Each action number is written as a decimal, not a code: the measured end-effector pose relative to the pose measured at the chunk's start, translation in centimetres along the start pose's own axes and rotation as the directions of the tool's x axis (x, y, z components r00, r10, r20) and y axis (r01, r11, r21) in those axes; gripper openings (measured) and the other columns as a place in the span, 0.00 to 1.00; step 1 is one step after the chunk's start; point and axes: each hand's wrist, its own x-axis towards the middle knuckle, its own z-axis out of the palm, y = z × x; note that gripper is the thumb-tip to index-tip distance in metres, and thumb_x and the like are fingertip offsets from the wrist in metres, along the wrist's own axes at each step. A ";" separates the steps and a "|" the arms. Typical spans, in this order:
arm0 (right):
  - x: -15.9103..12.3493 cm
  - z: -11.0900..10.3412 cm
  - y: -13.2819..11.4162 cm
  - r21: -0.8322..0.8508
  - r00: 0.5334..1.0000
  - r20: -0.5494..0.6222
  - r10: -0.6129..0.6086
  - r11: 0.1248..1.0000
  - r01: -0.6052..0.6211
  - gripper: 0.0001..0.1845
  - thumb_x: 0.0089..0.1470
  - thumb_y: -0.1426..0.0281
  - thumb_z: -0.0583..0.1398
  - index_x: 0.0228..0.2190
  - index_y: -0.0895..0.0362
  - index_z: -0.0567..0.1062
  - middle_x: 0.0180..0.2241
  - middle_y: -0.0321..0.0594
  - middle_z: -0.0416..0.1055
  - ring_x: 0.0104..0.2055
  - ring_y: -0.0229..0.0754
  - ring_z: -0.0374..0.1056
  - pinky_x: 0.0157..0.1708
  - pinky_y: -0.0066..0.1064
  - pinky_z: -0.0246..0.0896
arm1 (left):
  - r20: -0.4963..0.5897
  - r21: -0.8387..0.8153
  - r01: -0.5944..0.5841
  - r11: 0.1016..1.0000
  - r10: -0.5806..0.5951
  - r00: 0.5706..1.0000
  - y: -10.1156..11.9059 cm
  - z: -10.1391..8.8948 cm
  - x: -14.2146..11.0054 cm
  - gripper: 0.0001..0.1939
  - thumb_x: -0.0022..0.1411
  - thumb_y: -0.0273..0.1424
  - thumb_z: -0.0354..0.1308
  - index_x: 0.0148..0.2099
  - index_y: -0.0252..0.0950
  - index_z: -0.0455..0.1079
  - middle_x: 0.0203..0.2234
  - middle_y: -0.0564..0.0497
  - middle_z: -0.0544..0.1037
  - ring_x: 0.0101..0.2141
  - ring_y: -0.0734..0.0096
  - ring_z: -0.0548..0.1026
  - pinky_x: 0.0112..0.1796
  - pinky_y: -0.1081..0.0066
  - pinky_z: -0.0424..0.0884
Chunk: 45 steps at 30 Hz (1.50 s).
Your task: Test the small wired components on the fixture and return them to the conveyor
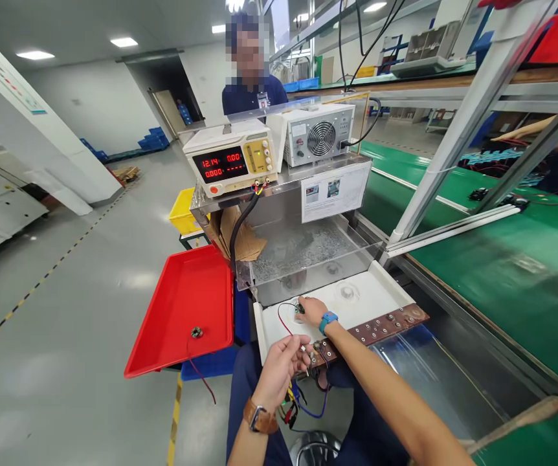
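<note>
Over the near edge of the white tray [376, 283], my left hand [281, 366] is closed in a pinch on a thin red wire [283, 325], with a small white tip at the fingers. Further in, my right hand [312, 312] grips a small green circuit board [300, 308] against the tray's white floor. A thin black wire curves beside the red one near the board. Below my hands runs a brown terminal strip [371, 329] with rows of metal studs. Several clip leads [292, 408] hang under it.
A power supply [230, 158] with red digits and a grey fan unit [320, 136] stand on the metal stand. The red tray [182, 310] at left holds another small board [196, 332]. A green conveyor [526, 259] runs at right. A person [254, 87] stands behind the stand.
</note>
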 end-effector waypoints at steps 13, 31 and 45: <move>0.8 1.1 1.0 0.052 1.000 -0.012 -0.007 0.999 0.008 0.20 0.55 0.59 0.62 0.46 0.57 0.70 0.40 0.46 0.76 0.43 0.48 0.71 0.37 0.31 0.55 | -0.003 0.645 -0.215 0.733 0.284 0.959 -2.9 -0.6 6.8 0.16 0.53 0.43 0.59 0.28 0.33 0.72 0.22 0.52 0.74 0.27 0.69 0.70 0.32 0.70 0.64; 0.2 0.1 0.6 0.073 1.000 -0.003 -0.001 0.997 0.001 0.18 0.53 0.61 0.62 0.44 0.57 0.69 0.39 0.45 0.76 0.42 0.48 0.72 0.35 0.31 0.53 | 0.042 0.873 -0.171 0.457 0.278 0.960 -5.0 -1.0 9.2 0.12 0.55 0.35 0.55 0.24 0.34 0.72 0.19 0.53 0.73 0.25 0.70 0.67 0.31 0.71 0.59; 0.0 0.2 0.1 0.094 1.000 -0.011 -0.017 0.995 0.018 0.15 0.53 0.64 0.61 0.42 0.57 0.69 0.38 0.44 0.77 0.41 0.48 0.72 0.35 0.31 0.52 | -0.029 0.847 -0.128 0.516 0.284 0.958 -5.2 -0.8 8.8 0.10 0.52 0.33 0.56 0.21 0.36 0.71 0.18 0.52 0.72 0.25 0.69 0.66 0.31 0.69 0.59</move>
